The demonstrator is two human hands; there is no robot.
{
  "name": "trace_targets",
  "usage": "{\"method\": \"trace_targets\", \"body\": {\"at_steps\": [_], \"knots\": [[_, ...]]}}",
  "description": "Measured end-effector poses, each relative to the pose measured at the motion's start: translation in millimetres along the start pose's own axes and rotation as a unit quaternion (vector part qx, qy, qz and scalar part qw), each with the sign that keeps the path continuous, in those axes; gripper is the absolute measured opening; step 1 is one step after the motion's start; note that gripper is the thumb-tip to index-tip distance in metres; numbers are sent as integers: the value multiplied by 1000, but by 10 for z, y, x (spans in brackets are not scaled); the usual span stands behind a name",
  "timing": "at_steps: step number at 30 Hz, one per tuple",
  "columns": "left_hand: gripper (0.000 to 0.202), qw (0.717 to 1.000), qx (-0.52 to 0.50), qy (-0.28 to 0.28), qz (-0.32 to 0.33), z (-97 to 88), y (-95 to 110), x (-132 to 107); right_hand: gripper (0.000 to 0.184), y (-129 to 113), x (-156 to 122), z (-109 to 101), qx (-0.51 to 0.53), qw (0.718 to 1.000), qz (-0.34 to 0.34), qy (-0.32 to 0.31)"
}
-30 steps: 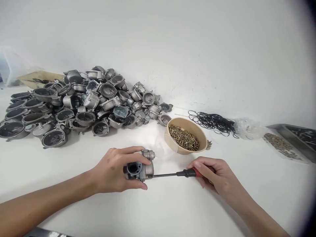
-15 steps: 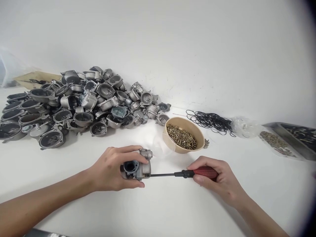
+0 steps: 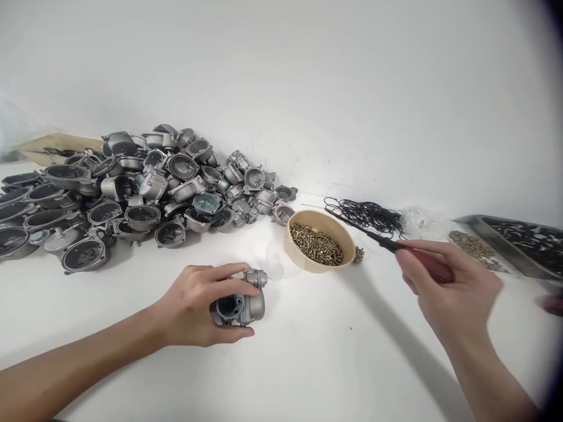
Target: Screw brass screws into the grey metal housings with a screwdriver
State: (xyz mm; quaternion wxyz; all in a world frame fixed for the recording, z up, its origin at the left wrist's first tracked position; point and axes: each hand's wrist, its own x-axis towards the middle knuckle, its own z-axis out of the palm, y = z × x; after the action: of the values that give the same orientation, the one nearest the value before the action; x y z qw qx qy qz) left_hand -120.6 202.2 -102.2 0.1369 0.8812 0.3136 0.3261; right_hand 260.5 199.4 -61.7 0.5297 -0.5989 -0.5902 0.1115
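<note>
Containers first. Tan bowl (image 3: 348,258) mid-table, well filled w/ brass-coloured screws (image 3: 316,243), a few strays just beside its R rim. Far R there's a grey metal tray (image 3: 479,221) w/ dark small parts inside, too blurred to tell what they are. Between bowl and tray sits a clear bag (image 3: 417,220), and small brassy bits (image 3: 472,246) are spread in front of the tray. Black O-rings (image 3: 367,214) lie in a loose heap behind the bowl, straight on the white table (image 3: 308,363). Big pile of grey metal cups (image 3: 145,187) back L.

L hand (image 3: 200,305) is clamped on the carb body (image 3: 241,303), fingers over the top, thumb along the front. The part sits on the table, front-L of the bowl, near it but apart. Its long axis runs approx. L-R. The round bore faces the camera, and a small capped stub pokes up at the R end.

R hand (image 3: 444,287) is closed round the red handle of the screwdriver (image 3: 393,245), off the table, blurred. The shaft runs diagonally, tip pointing up-L and ending by the O-rings just behind the bowl's R rim, well apart from the carb body.
</note>
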Motion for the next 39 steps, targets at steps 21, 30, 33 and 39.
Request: {"method": "trace_targets", "body": {"at_steps": [21,30,33,39], "knots": [[11,972,8,86,218,-45,463,142,68,-500,-845,403,28,872,-418,-253],[21,973,8,105,206,-22,489,117,88,-435,-874,634,101,864,-374,-323],[25,976,5,103,193,-16,530,109,94,-446,-910,681,118,861,-394,-300],[19,978,0,98,186,85,576,27,76,-489,-978,629,101,865,-433,-231]]}}
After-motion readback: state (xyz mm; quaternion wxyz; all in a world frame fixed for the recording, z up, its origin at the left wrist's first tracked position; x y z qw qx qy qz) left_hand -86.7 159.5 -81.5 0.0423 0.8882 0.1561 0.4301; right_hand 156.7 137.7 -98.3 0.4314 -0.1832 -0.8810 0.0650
